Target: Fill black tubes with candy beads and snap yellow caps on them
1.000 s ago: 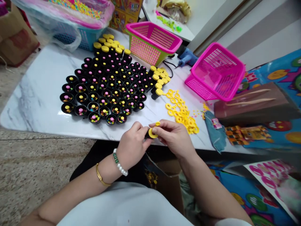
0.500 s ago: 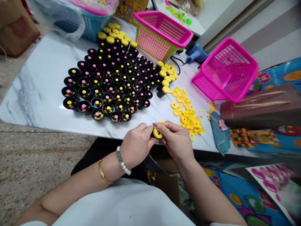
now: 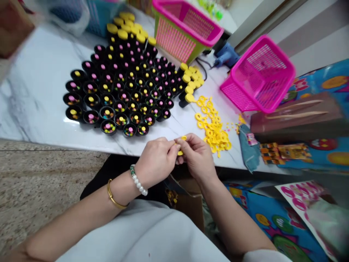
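Note:
At the table's front edge my two hands meet. My left hand (image 3: pixel 156 156) is closed; the small black cup that showed in it a moment earlier is now hidden by the fingers. My right hand (image 3: pixel 200 158) pinches a yellow flip-top cap (image 3: pixel 180 153), whose ring and small lid peek out between the thumbs. Beyond my left hand stand many upright black cups (image 3: pixel 108 127) holding coloured beads, each with a pink or yellow peg in its middle. A loose heap of yellow ring caps (image 3: pixel 218 136) lies just past my right hand.
Yellow-capped black cups (image 3: pixel 188 78) stand in two groups at the back. Behind them sit a pink-and-green basket (image 3: pixel 174 40), a blue glue gun (image 3: pixel 226 56) and a pink basket (image 3: pixel 261 72). Tweezers (image 3: pixel 298 114) rest on a brown surface at the right, near a blue cloth (image 3: pixel 248 149).
My fingers have closed in around the cap and black cup, covering the cup and turning the ring away. The whole view has shifted slightly, with the table appearing higher and further left.

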Demonstrator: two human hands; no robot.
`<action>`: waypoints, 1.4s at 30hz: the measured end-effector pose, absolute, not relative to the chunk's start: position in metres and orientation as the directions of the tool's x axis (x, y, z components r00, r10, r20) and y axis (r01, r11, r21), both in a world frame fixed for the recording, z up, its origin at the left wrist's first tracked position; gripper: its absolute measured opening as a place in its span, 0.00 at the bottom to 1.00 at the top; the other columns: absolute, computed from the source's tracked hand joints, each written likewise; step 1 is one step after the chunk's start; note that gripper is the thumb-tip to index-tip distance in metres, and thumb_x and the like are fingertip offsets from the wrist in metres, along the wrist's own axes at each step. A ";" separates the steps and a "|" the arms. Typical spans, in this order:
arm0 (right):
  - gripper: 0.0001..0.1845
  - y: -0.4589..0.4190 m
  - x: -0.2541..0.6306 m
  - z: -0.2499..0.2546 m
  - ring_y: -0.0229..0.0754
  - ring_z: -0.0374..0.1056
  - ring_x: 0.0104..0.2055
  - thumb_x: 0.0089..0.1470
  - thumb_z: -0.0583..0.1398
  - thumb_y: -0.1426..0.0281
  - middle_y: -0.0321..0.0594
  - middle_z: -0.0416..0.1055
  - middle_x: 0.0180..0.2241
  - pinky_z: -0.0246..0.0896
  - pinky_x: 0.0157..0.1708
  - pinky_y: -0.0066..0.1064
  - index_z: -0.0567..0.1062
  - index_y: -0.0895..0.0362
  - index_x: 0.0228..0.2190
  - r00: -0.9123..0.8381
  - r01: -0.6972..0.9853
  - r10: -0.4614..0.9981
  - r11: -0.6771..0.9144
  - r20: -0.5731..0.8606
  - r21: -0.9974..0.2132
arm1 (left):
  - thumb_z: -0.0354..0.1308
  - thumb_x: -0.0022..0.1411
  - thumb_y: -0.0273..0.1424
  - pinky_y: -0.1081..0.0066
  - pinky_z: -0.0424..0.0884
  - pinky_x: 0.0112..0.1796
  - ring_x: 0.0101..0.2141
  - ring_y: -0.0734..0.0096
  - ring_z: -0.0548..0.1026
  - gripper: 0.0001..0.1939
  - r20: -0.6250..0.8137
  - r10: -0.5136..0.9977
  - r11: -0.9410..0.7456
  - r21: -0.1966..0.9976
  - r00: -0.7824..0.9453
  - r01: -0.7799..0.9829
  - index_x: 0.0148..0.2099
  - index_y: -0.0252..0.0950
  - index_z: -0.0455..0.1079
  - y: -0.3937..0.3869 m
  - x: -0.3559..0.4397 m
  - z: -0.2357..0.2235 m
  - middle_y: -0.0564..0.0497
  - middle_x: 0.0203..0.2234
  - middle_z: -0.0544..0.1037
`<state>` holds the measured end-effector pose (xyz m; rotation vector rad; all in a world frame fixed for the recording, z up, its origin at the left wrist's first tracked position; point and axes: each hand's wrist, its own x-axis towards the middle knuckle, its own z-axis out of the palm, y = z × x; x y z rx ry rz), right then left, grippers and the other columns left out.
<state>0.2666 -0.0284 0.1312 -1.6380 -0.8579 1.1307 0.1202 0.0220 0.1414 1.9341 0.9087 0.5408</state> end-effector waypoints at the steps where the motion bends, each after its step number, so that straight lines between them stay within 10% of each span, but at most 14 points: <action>1: 0.17 -0.029 0.266 0.131 0.30 0.61 0.14 0.49 0.67 0.57 0.29 0.69 0.21 0.57 0.14 0.23 0.69 0.55 0.27 0.325 0.036 0.900 -0.320 -0.291 -0.947 | 0.48 0.68 0.27 0.72 0.63 0.32 0.26 0.74 0.68 0.17 0.030 0.772 -0.340 0.863 0.634 0.374 0.31 0.35 0.75 0.019 0.120 0.139 0.54 0.22 0.67; 7: 0.14 -0.032 0.274 0.133 0.33 0.68 0.29 0.48 0.68 0.60 0.35 0.73 0.29 0.66 0.29 0.24 0.74 0.56 0.32 0.287 0.074 0.932 -0.251 -0.221 -0.965 | 0.58 0.63 0.40 0.69 0.70 0.36 0.34 0.66 0.72 0.18 0.104 0.774 -0.444 0.791 0.624 0.420 0.49 0.34 0.71 0.011 0.120 0.124 0.49 0.34 0.71; 16: 0.21 -0.018 0.285 0.154 0.29 0.64 0.22 0.46 0.70 0.64 0.25 0.64 0.22 0.63 0.25 0.22 0.70 0.56 0.39 -0.035 0.019 0.898 -0.439 -0.439 -0.898 | 0.58 0.63 0.32 0.67 0.71 0.39 0.35 0.66 0.72 0.08 0.068 0.748 -0.466 0.762 0.661 0.449 0.42 0.33 0.72 0.015 0.122 0.124 0.49 0.34 0.71; 26: 0.31 -0.009 0.305 0.153 0.36 0.73 0.26 0.47 0.69 0.61 0.35 0.75 0.30 0.71 0.29 0.29 0.69 0.54 0.51 -0.159 -0.018 0.854 -0.504 -0.495 -0.863 | 0.54 0.63 0.24 0.67 0.72 0.42 0.39 0.66 0.72 0.15 0.238 0.808 -0.456 0.833 0.540 0.315 0.53 0.36 0.65 0.006 0.119 0.113 0.48 0.39 0.72; 33: 0.19 0.012 0.325 0.145 0.32 0.68 0.21 0.44 0.70 0.60 0.35 0.73 0.22 0.64 0.19 0.21 0.77 0.61 0.33 -0.133 -0.073 0.843 -0.532 -0.521 -0.843 | 0.59 0.60 0.24 0.68 0.70 0.39 0.34 0.68 0.71 0.12 0.226 0.801 -0.441 0.850 0.555 0.290 0.48 0.36 0.69 0.014 0.119 0.118 0.51 0.33 0.73; 42: 0.18 0.028 0.302 0.162 0.30 0.65 0.19 0.46 0.69 0.63 0.27 0.68 0.21 0.63 0.18 0.21 0.69 0.58 0.35 -0.362 0.251 0.721 -0.535 -0.590 -0.807 | 0.58 0.61 0.24 0.69 0.69 0.37 0.33 0.69 0.71 0.07 0.164 0.793 -0.431 0.833 0.587 0.349 0.43 0.36 0.71 0.015 0.120 0.118 0.51 0.31 0.73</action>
